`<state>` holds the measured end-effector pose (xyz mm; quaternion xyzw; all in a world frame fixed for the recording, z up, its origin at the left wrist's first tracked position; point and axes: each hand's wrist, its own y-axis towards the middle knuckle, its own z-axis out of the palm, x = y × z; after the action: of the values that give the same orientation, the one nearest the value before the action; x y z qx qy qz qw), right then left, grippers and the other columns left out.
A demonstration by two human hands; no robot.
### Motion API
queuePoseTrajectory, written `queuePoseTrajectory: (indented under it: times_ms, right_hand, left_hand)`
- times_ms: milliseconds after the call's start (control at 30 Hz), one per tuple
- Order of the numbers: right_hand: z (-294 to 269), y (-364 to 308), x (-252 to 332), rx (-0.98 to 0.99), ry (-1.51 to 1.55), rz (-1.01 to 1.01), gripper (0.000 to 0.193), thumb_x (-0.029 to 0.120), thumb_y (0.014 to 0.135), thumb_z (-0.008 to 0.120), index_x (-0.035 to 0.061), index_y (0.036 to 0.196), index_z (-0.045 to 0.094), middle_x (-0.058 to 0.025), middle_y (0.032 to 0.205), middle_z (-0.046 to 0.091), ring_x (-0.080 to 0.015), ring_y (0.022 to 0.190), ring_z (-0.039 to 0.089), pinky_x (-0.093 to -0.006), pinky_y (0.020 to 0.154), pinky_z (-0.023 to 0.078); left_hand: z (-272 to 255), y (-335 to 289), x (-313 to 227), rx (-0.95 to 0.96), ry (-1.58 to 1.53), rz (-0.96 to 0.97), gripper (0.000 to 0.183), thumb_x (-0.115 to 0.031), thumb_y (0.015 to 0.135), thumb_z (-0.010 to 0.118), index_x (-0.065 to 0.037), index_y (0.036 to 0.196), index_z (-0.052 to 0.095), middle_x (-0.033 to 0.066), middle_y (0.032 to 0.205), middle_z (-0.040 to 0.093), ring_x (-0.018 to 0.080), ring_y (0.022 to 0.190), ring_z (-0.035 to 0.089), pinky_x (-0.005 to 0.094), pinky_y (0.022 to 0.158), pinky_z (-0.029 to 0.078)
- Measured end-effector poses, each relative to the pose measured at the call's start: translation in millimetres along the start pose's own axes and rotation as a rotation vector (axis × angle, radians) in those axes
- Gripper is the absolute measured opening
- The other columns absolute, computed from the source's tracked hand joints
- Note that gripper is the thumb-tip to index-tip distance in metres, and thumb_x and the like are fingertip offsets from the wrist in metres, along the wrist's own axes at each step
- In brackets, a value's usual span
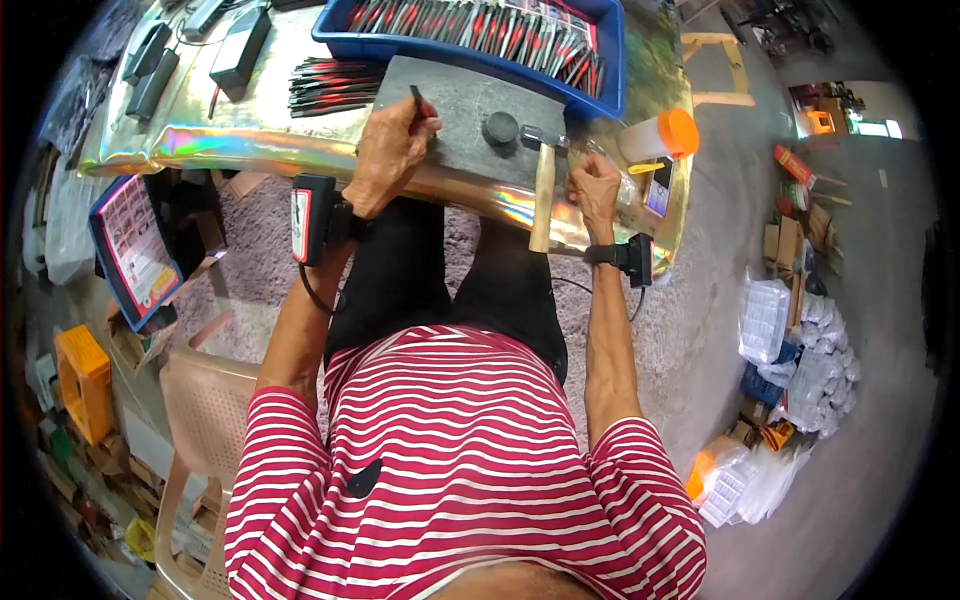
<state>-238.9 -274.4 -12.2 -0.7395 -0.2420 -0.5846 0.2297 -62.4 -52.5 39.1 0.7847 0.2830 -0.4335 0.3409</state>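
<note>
My left hand (392, 150) is closed over the left part of a grey flat slab (465, 92), pinching a short, thin dark rod (416, 96) that stands up from the fingers. To its left lies a pile of slim black-and-red rods (335, 87). A round black block (500, 128) rests on the slab, beside the head of a hammer with a pale wooden handle (543, 198); the handle reaches over the table's front edge. Right of the hammer, my right hand (595, 186) has its fingers drawn together by a clear plastic bag (628, 188); what they hold is hidden.
A blue tray (617, 70) full of slim black-and-red rods stands behind the slab. An orange-lidded jar (640, 138) sits at the right on the gold-covered table (270, 135). Black boxy devices (240, 50) lie at the left. A plastic chair (205, 400) stands behind me, left.
</note>
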Motion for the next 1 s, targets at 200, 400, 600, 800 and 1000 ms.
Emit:
queuePoseTrajectory:
  times_ms: [200,400,600,800,1000]
  right_hand:
    - [-0.8,-4.8,2.0,-0.080,0.044,0.057,0.006,-0.001,0.068,0.052,-0.0011,0.074,0.051,-0.0029,0.055,0.050,-0.0072,0.041,0.046,-0.0186,0.034,0.038]
    - [4.3,-19.7,33.5,-0.012,0.221,-0.008,0.006,0.002,0.074,0.055,-0.0027,0.078,0.053,-0.0055,0.059,0.053,-0.0084,0.046,0.050,-0.0182,0.040,0.042]
    - [47.8,-62.5,110.7,0.181,0.404,-0.041,0.010,0.007,0.079,0.054,-0.0023,0.082,0.052,-0.0082,0.070,0.057,-0.0093,0.055,0.054,-0.0189,0.049,0.046]
    - [74.3,-76.9,124.3,0.233,0.452,-0.142,0.009,0.008,0.080,0.054,-0.0003,0.082,0.051,-0.0011,0.065,0.049,-0.0052,0.051,0.045,-0.0169,0.043,0.037]
    - [80.4,-83.8,125.2,0.186,0.598,-0.122,0.008,0.008,0.080,0.055,0.0014,0.082,0.051,0.0009,0.066,0.048,-0.0031,0.049,0.041,-0.0162,0.042,0.035]
  left_hand:
    - [-3.0,0.1,1.3,0.047,-0.025,-0.092,0.012,-0.012,0.077,0.056,0.000,0.081,0.055,0.0091,0.064,0.056,0.0148,0.058,0.054,0.0267,0.053,0.042]
    - [-1.5,-7.0,-8.6,0.138,-0.645,-0.345,0.019,-0.017,0.081,0.054,0.001,0.089,0.054,0.0094,0.078,0.058,0.0131,0.067,0.057,0.0229,0.057,0.048]
    - [8.0,-15.3,-32.3,0.238,-1.176,-0.482,0.019,-0.015,0.083,0.051,0.002,0.092,0.053,0.0131,0.086,0.058,0.0153,0.071,0.059,0.0206,0.059,0.050]
    - [11.7,-25.9,-46.3,0.269,-1.424,-0.562,0.020,-0.015,0.083,0.050,0.002,0.094,0.052,0.0126,0.088,0.058,0.0166,0.076,0.059,0.0205,0.064,0.051]
    - [20.6,-32.3,-45.4,0.269,-1.675,-0.657,0.020,-0.012,0.083,0.049,0.004,0.096,0.051,0.0140,0.090,0.057,0.0180,0.081,0.058,0.0226,0.070,0.050]
